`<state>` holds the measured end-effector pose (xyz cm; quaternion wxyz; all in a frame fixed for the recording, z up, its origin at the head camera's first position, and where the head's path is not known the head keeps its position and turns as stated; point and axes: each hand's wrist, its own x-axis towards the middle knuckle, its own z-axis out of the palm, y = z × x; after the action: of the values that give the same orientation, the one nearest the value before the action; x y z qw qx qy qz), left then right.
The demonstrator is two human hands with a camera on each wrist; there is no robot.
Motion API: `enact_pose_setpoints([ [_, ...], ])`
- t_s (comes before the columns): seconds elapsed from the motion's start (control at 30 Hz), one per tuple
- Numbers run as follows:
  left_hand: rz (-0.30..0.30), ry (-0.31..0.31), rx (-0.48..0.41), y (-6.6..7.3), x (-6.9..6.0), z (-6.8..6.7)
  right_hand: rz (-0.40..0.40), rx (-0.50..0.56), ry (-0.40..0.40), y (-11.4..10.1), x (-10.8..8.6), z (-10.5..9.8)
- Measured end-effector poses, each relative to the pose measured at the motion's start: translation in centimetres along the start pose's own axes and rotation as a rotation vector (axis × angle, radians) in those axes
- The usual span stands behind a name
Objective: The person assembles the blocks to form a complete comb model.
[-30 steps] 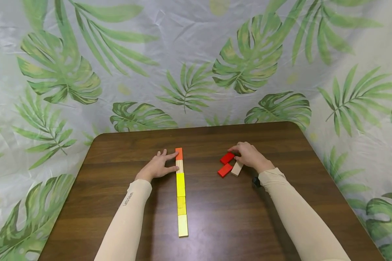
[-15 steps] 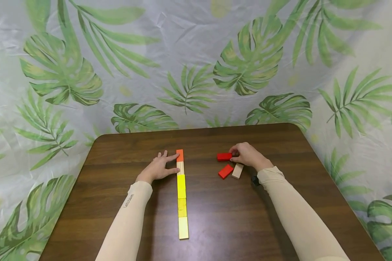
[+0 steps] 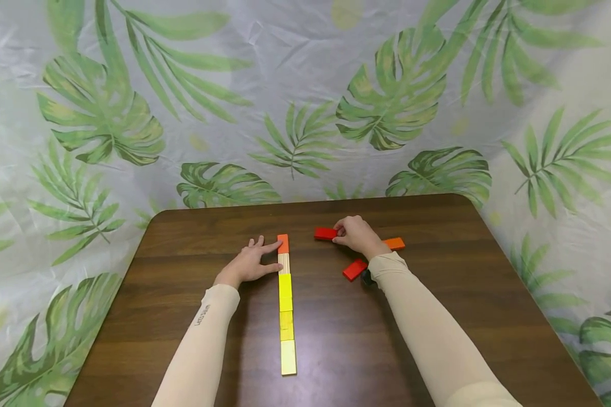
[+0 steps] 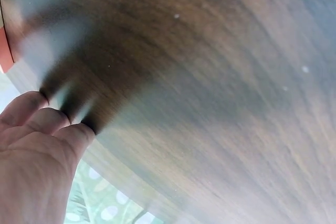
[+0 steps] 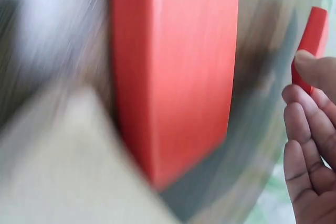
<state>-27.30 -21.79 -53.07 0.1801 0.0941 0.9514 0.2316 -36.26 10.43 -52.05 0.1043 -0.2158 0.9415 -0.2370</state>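
Note:
A row of blocks runs down the table: an orange block (image 3: 283, 243) at the far end, a striped wooden one (image 3: 284, 263), then yellow ones (image 3: 285, 292). The left hand (image 3: 248, 262) rests beside it, index finger touching the orange block and thumb at the striped one. Between thumb and fingers the right hand (image 3: 357, 234) pinches a red block (image 3: 325, 233), right of the row's far end. In the right wrist view the pinched red block (image 5: 313, 32) stands out past the thumb of the right hand (image 5: 315, 129).
Another red block (image 3: 355, 269) lies left of the right wrist. An orange block (image 3: 394, 243) lies beyond the right forearm. The right wrist view shows a pale block (image 5: 79, 166) close up. A leaf-patterned cloth (image 3: 295, 85) hangs behind the table (image 3: 209, 232).
The right hand has pinched the red block, turned it and carried it left towards the row. The orange block behind that hand has come into view. The left hand stays at the row.

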Motion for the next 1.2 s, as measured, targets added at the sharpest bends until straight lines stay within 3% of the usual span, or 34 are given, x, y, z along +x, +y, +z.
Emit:
enact_pose_setpoints([
  [0.17, 0.020, -0.004, -0.003, 0.3, 0.4, 0.3, 0.057, 0.000, 0.026, -1.2, 0.5, 1.2],
  [0.7, 0.010, -0.013, 0.013, 0.1, 0.3, 0.1, 0.076, -0.048, 0.138, -6.0, 2.0, 4.4],
  [1.2, 0.019, -0.013, 0.011, -0.4, 0.0, 0.1, 0.077, -0.041, 0.153, -7.1, 2.5, 5.6],
])
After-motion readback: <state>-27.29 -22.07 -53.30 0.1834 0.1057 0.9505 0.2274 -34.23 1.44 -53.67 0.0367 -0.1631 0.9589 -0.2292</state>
